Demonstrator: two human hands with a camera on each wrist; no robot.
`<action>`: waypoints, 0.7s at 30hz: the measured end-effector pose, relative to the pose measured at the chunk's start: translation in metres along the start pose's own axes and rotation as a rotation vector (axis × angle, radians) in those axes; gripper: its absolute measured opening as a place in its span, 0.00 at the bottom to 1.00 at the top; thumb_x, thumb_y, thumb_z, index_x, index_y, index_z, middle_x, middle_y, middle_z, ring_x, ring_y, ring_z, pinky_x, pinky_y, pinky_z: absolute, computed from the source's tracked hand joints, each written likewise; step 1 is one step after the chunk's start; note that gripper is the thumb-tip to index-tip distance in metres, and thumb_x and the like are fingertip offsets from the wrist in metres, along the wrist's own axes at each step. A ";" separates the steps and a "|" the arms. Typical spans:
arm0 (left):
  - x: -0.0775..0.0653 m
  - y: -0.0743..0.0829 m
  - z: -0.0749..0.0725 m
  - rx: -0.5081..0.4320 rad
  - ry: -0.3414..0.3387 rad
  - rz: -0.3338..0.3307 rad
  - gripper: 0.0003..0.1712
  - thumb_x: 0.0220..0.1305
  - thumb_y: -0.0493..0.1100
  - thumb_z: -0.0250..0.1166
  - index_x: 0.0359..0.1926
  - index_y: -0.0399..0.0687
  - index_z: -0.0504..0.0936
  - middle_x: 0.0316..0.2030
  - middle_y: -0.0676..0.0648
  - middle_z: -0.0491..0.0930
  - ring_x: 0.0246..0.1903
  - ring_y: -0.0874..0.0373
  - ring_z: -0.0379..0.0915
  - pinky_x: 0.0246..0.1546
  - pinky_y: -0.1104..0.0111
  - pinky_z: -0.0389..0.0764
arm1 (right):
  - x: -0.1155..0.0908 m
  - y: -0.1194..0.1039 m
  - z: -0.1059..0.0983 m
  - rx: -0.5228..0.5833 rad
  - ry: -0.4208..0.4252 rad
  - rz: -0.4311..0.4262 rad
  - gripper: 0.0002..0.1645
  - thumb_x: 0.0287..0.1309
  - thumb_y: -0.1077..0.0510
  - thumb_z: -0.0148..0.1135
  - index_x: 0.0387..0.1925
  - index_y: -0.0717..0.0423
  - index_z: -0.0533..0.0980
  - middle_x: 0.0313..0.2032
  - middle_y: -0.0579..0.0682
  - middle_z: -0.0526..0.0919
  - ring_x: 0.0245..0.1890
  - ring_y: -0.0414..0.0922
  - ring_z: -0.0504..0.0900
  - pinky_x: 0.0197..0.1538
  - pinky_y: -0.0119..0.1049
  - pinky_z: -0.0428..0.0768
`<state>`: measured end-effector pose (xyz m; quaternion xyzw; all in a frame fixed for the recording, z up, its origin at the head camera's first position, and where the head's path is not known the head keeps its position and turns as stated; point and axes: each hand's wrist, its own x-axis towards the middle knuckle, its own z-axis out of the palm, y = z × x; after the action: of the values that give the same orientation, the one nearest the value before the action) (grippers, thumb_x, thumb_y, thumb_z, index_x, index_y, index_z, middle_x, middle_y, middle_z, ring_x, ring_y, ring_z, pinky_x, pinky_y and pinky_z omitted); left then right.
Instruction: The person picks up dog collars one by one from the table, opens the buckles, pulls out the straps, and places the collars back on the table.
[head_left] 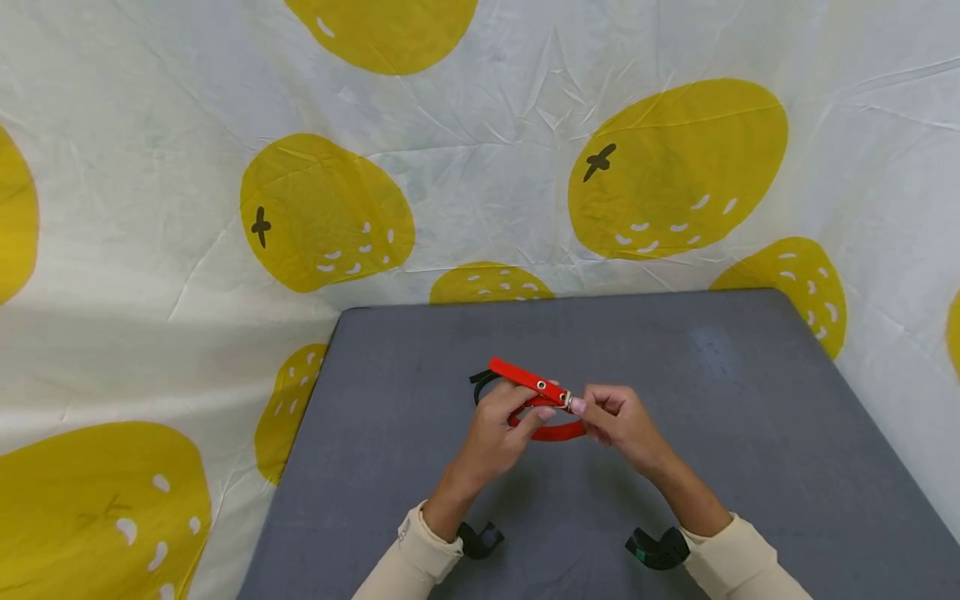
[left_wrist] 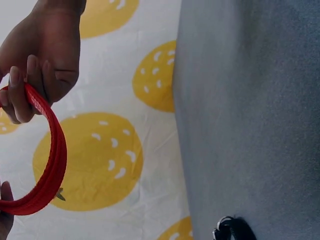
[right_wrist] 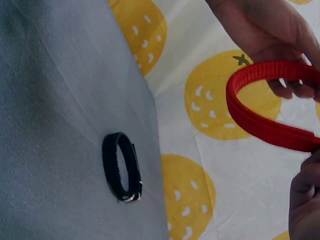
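Observation:
A red collar (head_left: 561, 432) with metal eyelets and a buckle (head_left: 567, 400) is held up over the table, bent into a loop. My left hand (head_left: 495, 429) grips its strap near the eyelets, the strap's free end sticking out up and to the left. At the buckle, the thumb and fingers of my right hand (head_left: 622, 421) pinch the collar. The loop's smooth lower curve (right_wrist: 265, 131) shows in the right wrist view. Behind my left hand a black collar (right_wrist: 111, 170), closed in a ring with a metal buckle, rests on the table, partly hidden in the head view.
Both hands work over a grey table (head_left: 750, 467). A white cloth with yellow fruit shapes (head_left: 675, 167) hangs behind the table and along its sides. Black camera mounts (head_left: 658, 550) sit at both wrists, beside cream sleeves (head_left: 735, 558).

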<state>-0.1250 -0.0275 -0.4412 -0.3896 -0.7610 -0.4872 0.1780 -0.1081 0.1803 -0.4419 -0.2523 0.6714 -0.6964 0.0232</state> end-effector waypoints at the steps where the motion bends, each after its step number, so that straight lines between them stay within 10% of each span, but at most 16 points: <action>1: 0.000 0.000 0.000 0.004 0.010 0.009 0.17 0.61 0.45 0.64 0.51 0.48 0.80 0.42 0.51 0.79 0.33 0.64 0.68 0.29 0.74 0.73 | 0.000 0.001 0.000 -0.005 -0.016 0.003 0.18 0.64 0.70 0.49 0.18 0.57 0.69 0.13 0.54 0.68 0.10 0.44 0.61 0.12 0.34 0.63; 10: -0.001 0.002 -0.002 0.031 0.030 0.036 0.12 0.63 0.47 0.62 0.45 0.48 0.83 0.38 0.51 0.81 0.36 0.63 0.73 0.36 0.73 0.76 | -0.001 -0.001 -0.004 -0.076 -0.092 0.006 0.09 0.64 0.70 0.50 0.31 0.63 0.76 0.22 0.55 0.78 0.11 0.41 0.62 0.13 0.32 0.65; 21: -0.004 0.004 -0.005 -0.039 0.080 0.065 0.15 0.64 0.48 0.61 0.44 0.42 0.83 0.36 0.48 0.81 0.30 0.62 0.70 0.29 0.78 0.73 | -0.002 -0.001 -0.001 -0.098 -0.090 -0.037 0.16 0.63 0.71 0.50 0.22 0.54 0.71 0.16 0.51 0.70 0.12 0.40 0.63 0.13 0.33 0.64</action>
<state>-0.1202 -0.0322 -0.4391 -0.3978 -0.7307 -0.5110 0.2163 -0.1063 0.1822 -0.4418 -0.2967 0.6982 -0.6509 0.0284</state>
